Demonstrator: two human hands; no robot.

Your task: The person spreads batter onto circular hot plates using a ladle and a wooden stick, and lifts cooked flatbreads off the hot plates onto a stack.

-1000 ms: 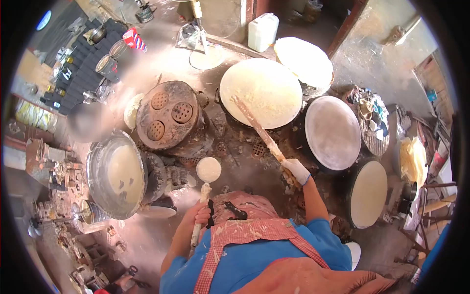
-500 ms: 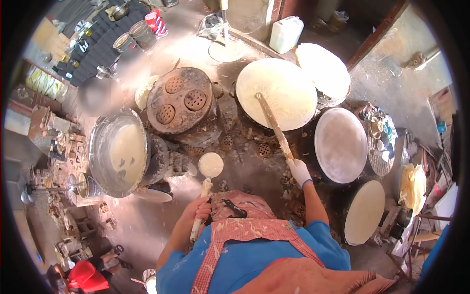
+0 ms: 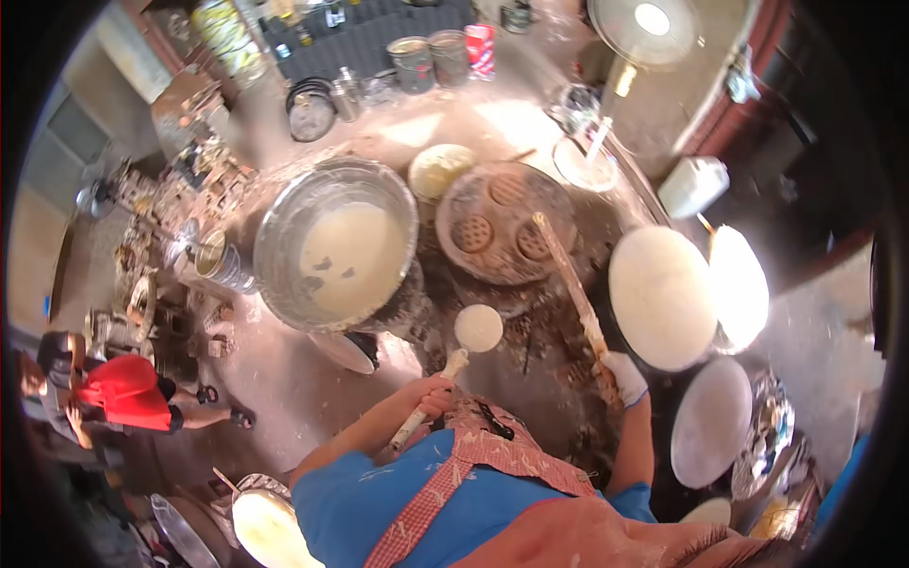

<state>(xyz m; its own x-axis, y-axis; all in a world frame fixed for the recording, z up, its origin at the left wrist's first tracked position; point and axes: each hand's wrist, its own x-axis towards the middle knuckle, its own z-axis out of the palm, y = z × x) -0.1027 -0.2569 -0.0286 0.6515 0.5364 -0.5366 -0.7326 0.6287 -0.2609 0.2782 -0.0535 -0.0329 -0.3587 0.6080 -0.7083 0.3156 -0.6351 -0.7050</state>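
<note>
Left hand [image 3: 436, 398] closes round the ladle [image 3: 479, 328], right of the basin's rim [image 3: 413, 222] — right hand [image 3: 626, 379] closes round the wooden stick [image 3: 576, 292], overlapping the stove top's right edge [image 3: 573, 227] — ladle best kept level.

1. I see a long brown wooden stick [image 3: 571, 279], rough and caked with pale residue.
2. The white cloth glove [image 3: 627, 379] on it looks matt.
3. The pale, rod-shaped ladle handle [image 3: 454, 365] is rough and crusted.
4. Left, the wide round silver metal basin [image 3: 284, 257] has a shiny, smeared wall.
5. The brown round stove top [image 3: 505, 242] is coarse and dull.
6. Far right, the whitish plastic jug [image 3: 696, 187] looks smooth.
7. Near, the red-checked cloth apron [image 3: 423, 509] is matt.
</note>
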